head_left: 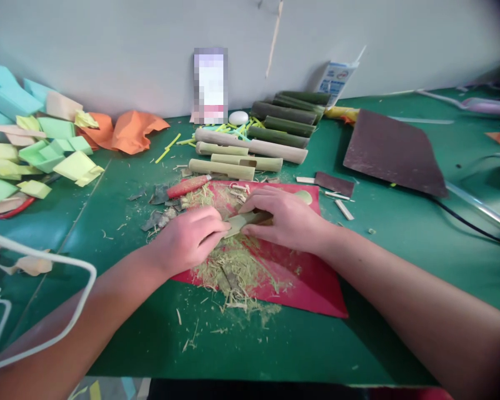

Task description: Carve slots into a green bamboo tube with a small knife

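Observation:
A pale green bamboo piece (236, 223) lies slanted between my two hands, above a red sheet (312, 289). My left hand (198, 236) is closed, its fingers pinching the near left end of the bamboo. Wrapped over the other end is my right hand (281, 216), thumb below and fingers above. Something brownish shows under the right palm; I cannot make out what it is. Greenish dust and shavings (229, 272) cover much of the sheet. A knife-like tool with a red handle (187, 187) rests at the sheet's upper left edge.
Several cut bamboo tubes (250, 145) lie in rows behind the sheet. A phone (210, 86) leans on the wall beside a white oval object (238, 118). Folded coloured papers (45, 144) are heaped left. A dark brown sheet (391, 153) and a drink carton (336, 82) are right. White wire frame (87, 289) at left.

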A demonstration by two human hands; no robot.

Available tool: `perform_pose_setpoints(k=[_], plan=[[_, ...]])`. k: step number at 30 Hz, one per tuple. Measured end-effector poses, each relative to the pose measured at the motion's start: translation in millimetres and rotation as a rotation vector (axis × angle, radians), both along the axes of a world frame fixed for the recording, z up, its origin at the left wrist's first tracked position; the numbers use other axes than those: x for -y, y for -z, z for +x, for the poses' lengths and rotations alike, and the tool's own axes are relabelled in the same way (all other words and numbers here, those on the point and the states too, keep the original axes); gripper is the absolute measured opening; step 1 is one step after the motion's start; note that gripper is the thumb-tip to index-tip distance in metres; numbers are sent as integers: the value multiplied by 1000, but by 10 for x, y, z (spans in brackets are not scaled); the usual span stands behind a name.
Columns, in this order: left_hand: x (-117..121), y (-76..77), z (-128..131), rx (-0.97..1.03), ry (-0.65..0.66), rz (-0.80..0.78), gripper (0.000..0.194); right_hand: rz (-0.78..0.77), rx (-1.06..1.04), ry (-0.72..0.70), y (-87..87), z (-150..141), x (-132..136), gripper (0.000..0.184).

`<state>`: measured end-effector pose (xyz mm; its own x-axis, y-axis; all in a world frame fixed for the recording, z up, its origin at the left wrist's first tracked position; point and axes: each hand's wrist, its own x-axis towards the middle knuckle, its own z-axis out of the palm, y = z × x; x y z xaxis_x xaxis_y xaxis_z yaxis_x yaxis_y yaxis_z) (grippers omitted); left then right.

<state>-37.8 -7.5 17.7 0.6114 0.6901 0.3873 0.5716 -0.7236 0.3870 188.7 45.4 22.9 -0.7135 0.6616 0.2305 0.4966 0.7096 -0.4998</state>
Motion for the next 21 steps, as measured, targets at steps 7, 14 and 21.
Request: perform_pose_setpoints(k=[7,14,21], plan=[[22,13,24,24,-13,-12,12,-13,15,-11,2,-3,-26,18],[30,23,22,13,-21,-14,14,-19,16,-12,-3,-7,-32,17],[20,-7,43,30,-37,-28,12,-20,20,-23,-10,-8,-39,16]])
